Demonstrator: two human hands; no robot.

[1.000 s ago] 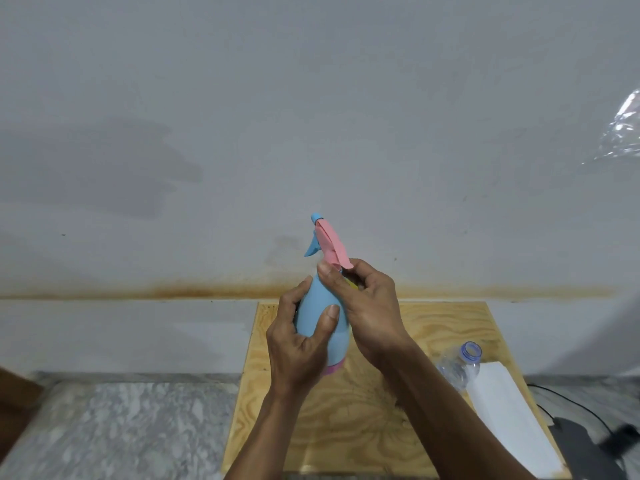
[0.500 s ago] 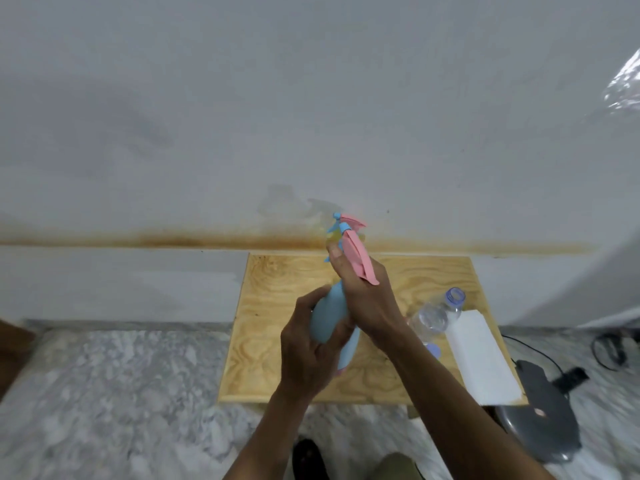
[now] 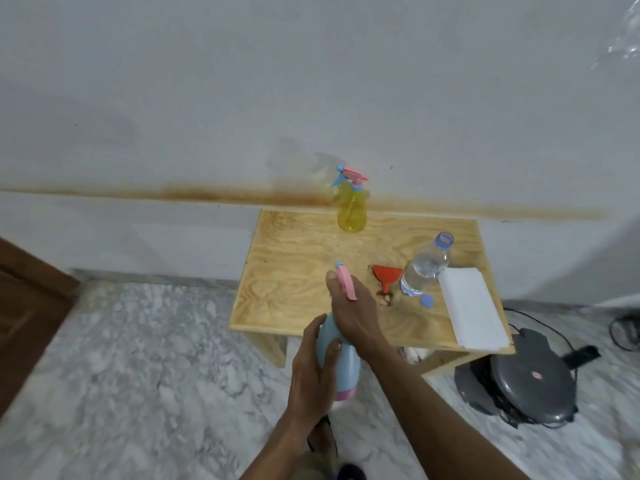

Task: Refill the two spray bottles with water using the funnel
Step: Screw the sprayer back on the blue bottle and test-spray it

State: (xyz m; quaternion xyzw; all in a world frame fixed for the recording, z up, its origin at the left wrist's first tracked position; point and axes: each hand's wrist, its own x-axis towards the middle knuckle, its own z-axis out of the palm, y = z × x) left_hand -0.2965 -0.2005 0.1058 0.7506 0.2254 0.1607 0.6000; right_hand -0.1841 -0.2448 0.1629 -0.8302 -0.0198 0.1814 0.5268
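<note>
Fingers of the left hand (image 3: 313, 372) wrap the blue spray bottle (image 3: 337, 362) body, steadying it off the tabletop's (image 3: 294, 271) front edge, while the right hand (image 3: 353, 317) curls round its pink head, likely to twist it. Yellow spray bottle (image 3: 351, 211) stands at the back edge; red funnel (image 3: 387, 276) lies beside the uncapped water bottle (image 3: 426, 266) toward the right edge, handy for pouring.

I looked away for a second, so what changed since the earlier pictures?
The view tipped down and pulled back: the yellow bottle, funnel and cap now show on the table. The blue bottle sits lower in the picture, off the table's near edge. Unchanged: left hand grips its body, right hand its spray head; the water bottle stays open beside the white sheet.
</note>
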